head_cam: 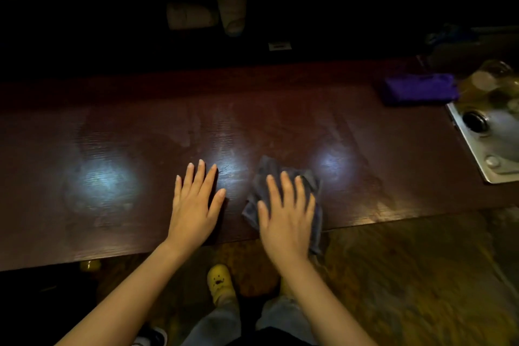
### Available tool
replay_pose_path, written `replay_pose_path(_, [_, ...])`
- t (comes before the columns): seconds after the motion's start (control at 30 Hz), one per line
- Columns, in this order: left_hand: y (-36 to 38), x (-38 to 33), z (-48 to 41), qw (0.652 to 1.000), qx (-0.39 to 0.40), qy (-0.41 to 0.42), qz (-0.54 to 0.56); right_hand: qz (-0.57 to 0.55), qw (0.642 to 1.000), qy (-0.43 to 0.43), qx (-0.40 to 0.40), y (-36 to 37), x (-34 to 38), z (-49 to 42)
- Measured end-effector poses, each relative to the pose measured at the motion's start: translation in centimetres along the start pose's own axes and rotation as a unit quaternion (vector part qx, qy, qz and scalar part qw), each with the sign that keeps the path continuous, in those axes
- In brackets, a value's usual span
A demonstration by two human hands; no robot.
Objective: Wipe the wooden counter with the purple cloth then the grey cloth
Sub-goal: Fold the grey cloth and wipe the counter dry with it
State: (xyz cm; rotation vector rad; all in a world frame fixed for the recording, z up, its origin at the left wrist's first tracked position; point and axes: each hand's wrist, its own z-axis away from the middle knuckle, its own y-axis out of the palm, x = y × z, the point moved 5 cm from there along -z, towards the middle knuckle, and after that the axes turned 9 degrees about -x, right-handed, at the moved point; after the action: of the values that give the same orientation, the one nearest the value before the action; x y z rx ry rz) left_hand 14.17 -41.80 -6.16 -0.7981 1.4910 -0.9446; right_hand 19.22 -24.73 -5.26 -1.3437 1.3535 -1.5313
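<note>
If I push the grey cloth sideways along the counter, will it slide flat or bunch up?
Likely bunches: the grey cloth already lies crumpled under the flat right hand. It looks limp, one end drooping over the wooden counter edge. The glossy surface probably lets it glide.

Crumpled grey cloth (283,177) at wooden counter (140,154) front edge, folded purple cloth (420,88) far right

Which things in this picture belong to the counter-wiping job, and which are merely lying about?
Part of the job:
- wooden counter
- grey cloth, flat under the right hand
- purple cloth, folded at the far right
- left hand, flat on the bare counter

Just lying about:
- metal sink
- glassware behind it
- pale containers on the dark shelf
</note>
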Motion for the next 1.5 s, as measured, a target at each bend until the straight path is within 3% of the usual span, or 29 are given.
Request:
replay_pose_path(0.1, [-0.7, -1.4, -0.4, 0.997, -0.008, 0.037, 0.065, -0.04, 0.998, -0.04, 0.033, 0.0, 1.3, 0.8])
replay_pose_path(0.2, [-1.3, -4.4, -0.8, 0.98, 0.001, 0.145, 0.137, -0.148, 0.985, -0.053, 0.072, -1.0, -0.8, 0.3])
replay_pose_path(0.33, [-0.3, -7.5, -0.9, 0.957, 0.07, 0.259, 0.11, -0.105, 0.984, -0.116, 0.085, -2.6, -3.6, 0.6])
replay_pose_path(0.4, [0.4, -7.6, -1.5, 0.956, 0.113, 0.259, 0.082, -0.101, 0.981, -0.119, 0.113, -2.6, -4.2, 0.2])
replay_pose_path(0.53, [0.9, -7.0, -2.1, 0.95, 0.157, 0.268, 0.015, -0.112, 0.984, -0.103, 0.095, -3.0, -4.4, -1.6])
replay_pose_path(0.77, [0.8, -8.9, -2.5, 0.951, 0.122, 0.276, -0.073, -0.065, 0.99, -0.099, 0.076, -3.3, -3.6, -2.5])
replay_pose_path(0.97, [1.3, -11.5, -2.3, 0.945, 0.062, 0.321, -0.017, -0.147, 0.973, -0.096, 0.147, -4.5, -6.6, -3.7])
replay_pose_path(1.1, [1.6, -14.0, -2.3, 0.955, 0.103, 0.276, 0.031, -0.246, 0.953, -0.093, 0.153, -6.4, -9.2, -5.0])
replay_pose_path(1.2, [1.4, -16.0, -2.9, 0.967, 0.154, 0.155, 0.129, -0.269, 0.956, -0.093, 0.078, -9.4, -11.2, -6.3])
replay_pose_path(1.3, [1.8, -17.8, -3.6, 0.953, 0.21, 0.063, 0.208, -0.246, 0.959, -0.137, 0.026, -11.8, -12.3, -6.2])
replay_pose_path(1.4, [2.0, -19.6, -3.7, 0.92, 0.276, 0.029, 0.275, -0.201, 0.965, -0.155, 0.072, -12.5, -14.0, -5.9])
replay_pose_path(1.5, [1.6, -21.6, -3.9, 0.89, 0.305, 0.009, 0.338, -0.257, 0.95, -0.087, 0.154, -13.4, -16.0, -6.3])
